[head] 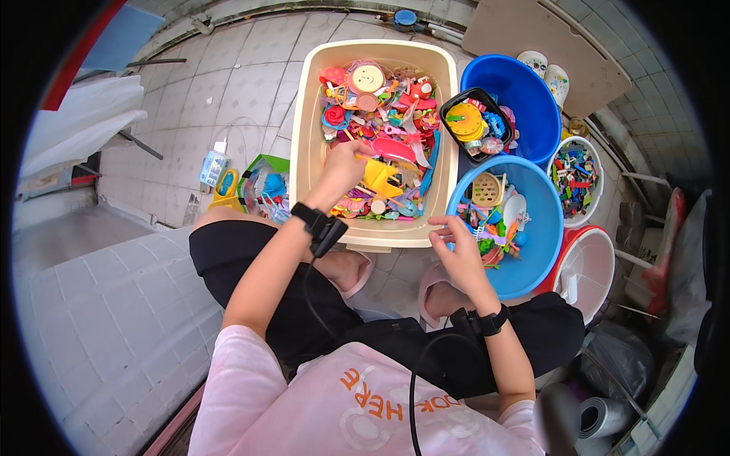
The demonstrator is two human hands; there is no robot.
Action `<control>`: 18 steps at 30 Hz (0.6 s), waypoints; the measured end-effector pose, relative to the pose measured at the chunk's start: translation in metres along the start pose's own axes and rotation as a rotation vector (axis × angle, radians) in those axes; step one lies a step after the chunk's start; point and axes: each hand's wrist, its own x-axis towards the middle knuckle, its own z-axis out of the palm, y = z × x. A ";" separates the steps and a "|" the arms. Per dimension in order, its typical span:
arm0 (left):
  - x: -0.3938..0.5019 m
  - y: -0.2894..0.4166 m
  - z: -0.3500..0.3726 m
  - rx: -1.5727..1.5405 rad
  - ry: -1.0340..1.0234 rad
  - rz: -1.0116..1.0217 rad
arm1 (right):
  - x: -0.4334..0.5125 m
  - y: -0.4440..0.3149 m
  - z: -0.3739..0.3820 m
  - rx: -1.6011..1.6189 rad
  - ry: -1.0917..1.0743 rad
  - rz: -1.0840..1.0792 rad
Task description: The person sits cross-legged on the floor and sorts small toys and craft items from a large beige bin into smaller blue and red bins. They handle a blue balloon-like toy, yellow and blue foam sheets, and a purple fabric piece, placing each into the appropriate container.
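Note:
My left hand (344,169) reaches into a cream plastic bin (308,131) full of mixed small toys. Its fingertips are at a yellow plastic piece (381,178) and close to a pinkish-red toy dish (393,150); I cannot tell whether they grip either one. A round toy with a smiling face (366,77) and a red rose-shaped piece (335,115) lie on the same pile. My right hand (459,246) hovers by the bin's near right corner and the rim of a light blue basin (536,259), fingers apart, holding nothing. Loose toys lie inside that basin.
Behind the basin, a black tray (446,118) of toys sits against a dark blue tub (539,114). A white bucket (599,165) of building bricks and a red-and-white bucket (599,268) stand right. Left are a bag of toys (268,185) and a blue-white package (214,165).

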 end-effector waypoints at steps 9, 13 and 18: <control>-0.035 0.081 -0.037 -0.441 -0.595 0.001 | 0.007 -0.013 0.013 0.502 0.008 0.099; -0.041 0.094 -0.016 -0.484 -0.618 -0.032 | 0.006 -0.023 0.008 0.727 -0.039 0.170; -0.048 0.091 -0.013 -0.304 -0.453 0.247 | 0.009 -0.017 0.002 0.726 0.024 0.138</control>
